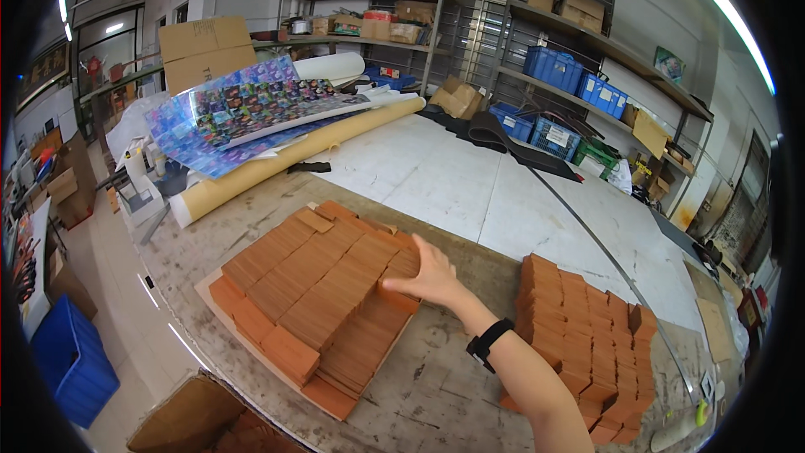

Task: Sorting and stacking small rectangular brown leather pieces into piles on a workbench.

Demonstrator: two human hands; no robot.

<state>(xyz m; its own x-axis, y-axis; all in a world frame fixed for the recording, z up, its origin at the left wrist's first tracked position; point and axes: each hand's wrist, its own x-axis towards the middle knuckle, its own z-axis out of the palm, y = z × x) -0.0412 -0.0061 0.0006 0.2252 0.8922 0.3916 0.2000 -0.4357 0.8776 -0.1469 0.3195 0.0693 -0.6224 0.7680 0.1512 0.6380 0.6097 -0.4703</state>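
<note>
Currently, head view: R hand (pixel 429 277) over the R end of the near pile of orange-brown slips (pixel 306 277), approx. mid-table. Thumb on the near side, by the corner of the top layer; fingers (pixel 425 250) up along the R/far side. End bundle of slips (pixel 402 264) thus lies betw. thumb & fingers. Digits spread wide, curved abt. the bundle; can't tell if they actually grip it. Top layer stops short at near R, lower layer exposed there. Pile sits on a thin board (pixel 204 287) on the worktable (pixel 436 377). Dark wristband (pixel 489 342) on R wrist. 2nd pile (pixel 579 327), same colour, to R of forearm, well apart from the 1st. Paper roll (pixel 293 161) beyond, far L.
</note>
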